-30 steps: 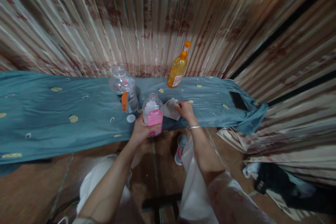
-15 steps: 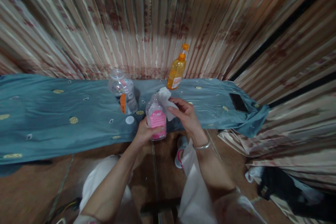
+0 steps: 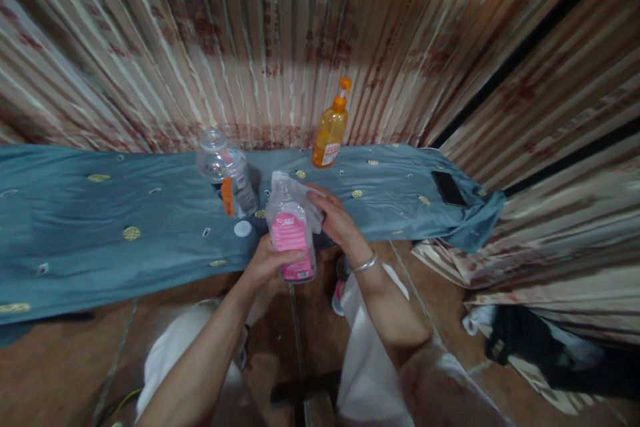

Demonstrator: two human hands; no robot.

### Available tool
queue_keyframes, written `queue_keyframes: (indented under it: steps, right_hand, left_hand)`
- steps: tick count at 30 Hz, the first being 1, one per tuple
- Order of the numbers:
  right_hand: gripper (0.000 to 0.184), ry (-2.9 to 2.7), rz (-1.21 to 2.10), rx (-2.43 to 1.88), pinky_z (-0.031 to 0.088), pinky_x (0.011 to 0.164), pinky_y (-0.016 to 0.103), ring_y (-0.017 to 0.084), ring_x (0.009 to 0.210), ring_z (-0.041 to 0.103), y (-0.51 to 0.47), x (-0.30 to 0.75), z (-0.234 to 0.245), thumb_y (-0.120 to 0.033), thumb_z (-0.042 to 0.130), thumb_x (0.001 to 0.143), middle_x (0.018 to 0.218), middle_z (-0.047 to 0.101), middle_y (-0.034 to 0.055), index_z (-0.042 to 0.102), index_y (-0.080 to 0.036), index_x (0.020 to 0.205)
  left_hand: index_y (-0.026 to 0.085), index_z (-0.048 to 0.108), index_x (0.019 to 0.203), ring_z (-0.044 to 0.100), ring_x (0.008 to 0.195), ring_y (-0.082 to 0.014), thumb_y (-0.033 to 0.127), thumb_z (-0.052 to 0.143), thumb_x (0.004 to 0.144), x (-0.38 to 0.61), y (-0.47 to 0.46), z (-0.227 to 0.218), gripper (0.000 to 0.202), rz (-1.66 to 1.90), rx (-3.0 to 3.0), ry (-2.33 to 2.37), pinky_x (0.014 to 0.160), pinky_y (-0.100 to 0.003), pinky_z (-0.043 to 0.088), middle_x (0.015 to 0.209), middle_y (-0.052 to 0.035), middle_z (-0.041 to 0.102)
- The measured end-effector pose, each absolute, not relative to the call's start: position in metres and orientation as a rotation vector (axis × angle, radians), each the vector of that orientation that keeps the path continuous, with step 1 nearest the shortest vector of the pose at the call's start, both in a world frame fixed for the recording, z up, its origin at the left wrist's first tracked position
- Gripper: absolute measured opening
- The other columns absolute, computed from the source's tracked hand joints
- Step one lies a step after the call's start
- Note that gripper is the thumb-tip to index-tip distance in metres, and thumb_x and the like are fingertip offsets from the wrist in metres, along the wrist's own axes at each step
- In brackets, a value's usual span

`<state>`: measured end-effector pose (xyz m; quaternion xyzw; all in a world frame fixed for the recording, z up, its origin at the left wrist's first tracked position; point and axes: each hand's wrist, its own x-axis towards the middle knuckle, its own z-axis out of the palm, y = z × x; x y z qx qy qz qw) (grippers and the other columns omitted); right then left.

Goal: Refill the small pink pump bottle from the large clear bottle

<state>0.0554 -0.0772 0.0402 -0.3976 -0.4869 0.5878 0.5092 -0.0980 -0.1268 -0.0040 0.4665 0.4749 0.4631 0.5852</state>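
Observation:
My left hand is wrapped round the lower side of a clear bottle with a pink label, held slightly tilted above the front edge of the cloth-covered surface. A thin white tissue is pinched in my right hand and lies against the bottle's neck and right shoulder, covering its mouth. Just left of the bottle a round white cap rests on the cloth. Behind it stands a larger clear bottle with an orange and dark label, its top uncapped.
An orange pump bottle stands at the back, near the curtain. A black phone lies on the right part of the blue-green cloth. Dark fabric lies on the floor at right.
The tissue has moved from the bottle's right side to over its neck and mouth. The pink-labelled bottle has come slightly nearer to me. My view has shifted a little.

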Motion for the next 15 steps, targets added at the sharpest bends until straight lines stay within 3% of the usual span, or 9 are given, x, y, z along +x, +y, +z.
queue_keyframes:
  steps: [4,8,11,15]
  right_hand:
    - [0.035,-1.332,1.139,-0.997,0.051,0.074,0.024,0.013,0.081,0.064,-0.088,0.045,0.038,-0.039,0.06,0.077,0.096,0.07,-0.0009,0.062,-0.022,0.107]
    - [0.032,-1.665,0.732,-1.061,0.051,0.088,0.028,0.014,0.098,0.062,-0.112,0.037,0.042,-0.028,0.051,0.087,0.112,0.067,0.0024,0.057,-0.022,0.118]
    - [0.033,-1.969,0.306,-1.017,0.042,0.106,0.036,0.02,0.121,0.05,-0.128,0.033,0.046,-0.018,0.046,0.09,0.131,0.057,0.0095,0.056,-0.016,0.121]
    - [0.033,-2.258,-0.104,-0.977,0.04,0.109,0.037,0.024,0.127,0.041,-0.14,0.029,0.053,-0.015,0.041,0.093,0.135,0.052,0.0117,0.056,-0.012,0.122]
  left_hand:
    - [0.014,0.066,0.075,0.063,0.063,-0.0207,0.031,0.08,0.045,-0.105,-0.123,-0.005,0.037,1.147,1.035,1.132,0.067,-0.038,0.055,0.071,-0.005,0.069]
    - [0.015,0.064,0.078,0.063,0.065,-0.0202,0.037,0.078,0.048,-0.113,-0.118,-0.006,0.04,1.222,1.038,1.197,0.07,-0.037,0.054,0.072,-0.0043,0.068]
    - [0.016,0.061,0.073,0.06,0.064,-0.0194,0.04,0.077,0.048,-0.119,-0.117,-0.011,0.039,1.243,1.099,1.254,0.068,-0.036,0.052,0.069,-0.0028,0.065]
    - [0.017,0.057,0.069,0.057,0.063,-0.0204,0.038,0.076,0.05,-0.124,-0.116,-0.018,0.035,1.231,1.229,1.362,0.062,-0.033,0.049,0.065,-0.0023,0.061]
